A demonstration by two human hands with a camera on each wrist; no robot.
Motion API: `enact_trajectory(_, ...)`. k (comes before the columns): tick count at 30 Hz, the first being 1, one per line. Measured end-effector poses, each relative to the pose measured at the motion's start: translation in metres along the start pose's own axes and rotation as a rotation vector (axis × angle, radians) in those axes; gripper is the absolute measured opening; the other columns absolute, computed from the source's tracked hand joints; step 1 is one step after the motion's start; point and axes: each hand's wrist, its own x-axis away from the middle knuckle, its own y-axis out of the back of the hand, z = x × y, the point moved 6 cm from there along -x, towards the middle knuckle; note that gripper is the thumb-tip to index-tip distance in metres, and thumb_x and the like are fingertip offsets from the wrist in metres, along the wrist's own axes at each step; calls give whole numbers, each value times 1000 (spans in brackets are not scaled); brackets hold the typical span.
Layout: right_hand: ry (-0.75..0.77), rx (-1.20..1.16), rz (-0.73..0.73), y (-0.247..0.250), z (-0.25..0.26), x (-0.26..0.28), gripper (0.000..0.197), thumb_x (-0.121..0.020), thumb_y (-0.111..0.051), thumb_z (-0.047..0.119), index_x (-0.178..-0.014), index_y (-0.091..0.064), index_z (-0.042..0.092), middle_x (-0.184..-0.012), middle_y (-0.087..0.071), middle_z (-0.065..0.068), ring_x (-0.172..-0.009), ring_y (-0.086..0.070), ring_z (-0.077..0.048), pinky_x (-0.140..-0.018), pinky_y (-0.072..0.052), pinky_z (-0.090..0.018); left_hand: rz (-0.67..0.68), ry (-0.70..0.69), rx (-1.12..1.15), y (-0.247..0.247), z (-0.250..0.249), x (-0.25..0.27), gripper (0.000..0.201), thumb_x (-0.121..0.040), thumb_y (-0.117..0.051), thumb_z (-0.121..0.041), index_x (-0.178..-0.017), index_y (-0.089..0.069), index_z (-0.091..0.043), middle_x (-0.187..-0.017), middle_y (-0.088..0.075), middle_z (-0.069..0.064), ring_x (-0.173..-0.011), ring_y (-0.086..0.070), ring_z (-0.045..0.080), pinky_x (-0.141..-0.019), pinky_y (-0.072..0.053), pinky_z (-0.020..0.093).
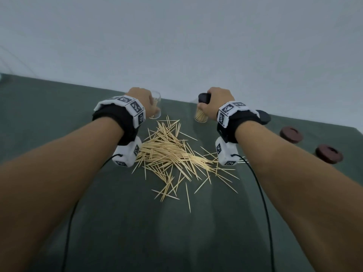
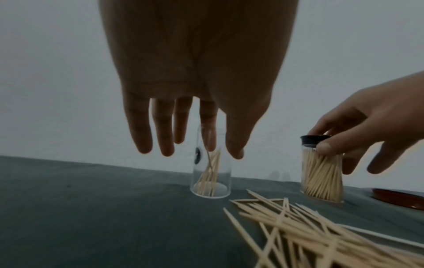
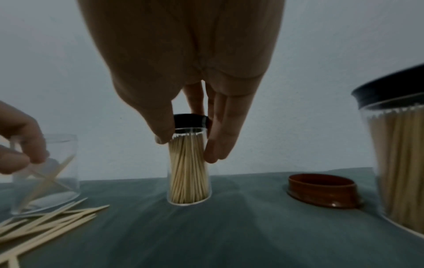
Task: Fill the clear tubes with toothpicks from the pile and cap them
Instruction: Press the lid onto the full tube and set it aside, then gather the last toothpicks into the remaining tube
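A pile of toothpicks [image 1: 172,154] lies on the dark green cloth [image 1: 59,118] between my wrists. My left hand [image 2: 222,151] hangs over an uncapped clear tube [image 2: 210,174] that holds only a few toothpicks. Its fingers are straight, the index finger shows through the glass at the tube's mouth, and the thumb sits outside the wall. My right hand [image 3: 188,148] grips the top of a full tube [image 3: 188,174], thumb and fingers around its black cap [image 3: 190,120]. That tube stands tilted on the cloth.
Two brown caps [image 1: 291,134] [image 1: 329,154] lie on the cloth to the right. A third full tube with a black cap [image 3: 399,163] stands close by my right wrist. A pale wall rises right behind the table's far edge.
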Motion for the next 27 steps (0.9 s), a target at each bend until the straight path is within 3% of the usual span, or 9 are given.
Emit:
enact_trajectory(6, -2, 99, 32, 5, 4, -1, 42, -84, -62, 46, -102, -59, 8, -105, -63, -12, -84, -54, -27, -67, -41, -30, -75, 31, 75, 3, 7, 4, 21, -89, -67, -37, -94, -71, -17, -104, -69, 6, -89, -57, 20, -74, -42, 28)
enact_trajectory(8, -2, 119, 37, 7, 6, 3, 53, -82, -61, 54, -113, -55, 12, -118, -57, -13, -99, -54, -30, -76, -45, -34, -114, 17, 112, 8, 9, 10, 17, -88, -68, -37, -89, -69, -20, -104, -68, 5, -92, -59, 20, -76, -43, 28)
enact_trajectory(11, 122, 17, -148, 24, 26, 16, 55, -90, -54, 48, -137, -47, 20, -136, -46, -11, -125, -42, -31, -96, -43, -42, -179, 34, 254, 16, 20, 24, 21, -84, -72, -38, -91, -59, -24, -104, -66, 5, -90, -60, 21, -74, -45, 28)
enact_trajectory(14, 325, -92, -236, 31, 61, 31, 28, -93, -51, 34, -115, -64, 21, -115, -62, -3, -110, -54, -23, -89, -43, -32, -243, 54, 385, 27, 36, 45, 43, -78, -77, -36, -104, -46, -20, -97, -64, 4, -87, -62, 22, -67, -44, 29)
enact_trajectory(16, 357, -121, -109, 19, 79, 36, 20, -91, -53, 29, -96, -70, 20, -97, -66, 3, -95, -61, -18, -82, -47, -29, -290, 46, 459, 34, 44, 62, 53, -76, -80, -34, -110, -43, -16, -91, -65, 1, -86, -63, 20, -70, -47, 31)
enact_trajectory(18, 334, -78, 62, 0, 91, 41, 20, -92, -56, 31, -95, -71, 20, -94, -65, 6, -93, -61, -16, -79, -46, -25, -313, 47, 519, 39, 50, 76, 58, -75, -81, -32, -113, -42, -13, -85, -64, -5, -84, -64, 18, -73, -50, 31)
enact_trajectory(23, 298, 107, 354, -46, 107, 42, 56, -88, -52, 61, -137, -48, 33, -144, -48, 3, -127, -49, -22, -105, -39, -38, -298, 65, 544, 31, 66, 97, 63, -74, -81, -32, -123, -43, -20, -92, -62, -9, -83, -64, 10, -66, -42, 18)
enact_trajectory(25, 302, 143, 432, -56, 114, 42, 69, -83, -49, 71, -142, -41, 37, -148, -44, 3, -131, -46, -23, -107, -36, -39, -287, 72, 555, 27, 71, 101, 64, -75, -80, -33, -127, -44, -22, -98, -64, -6, -87, -65, 12, -76, -47, 24)
enact_trajectory(27, 341, 205, 454, -62, 120, 45, 68, -78, -47, 79, -133, -51, 40, -135, -54, 3, -123, -52, -25, -100, -42, -38, -276, 78, 555, 26, 76, 103, 64, -75, -79, -34, -129, -45, -23, -102, -64, -4, -89, -65, 13, -82, -51, 29)
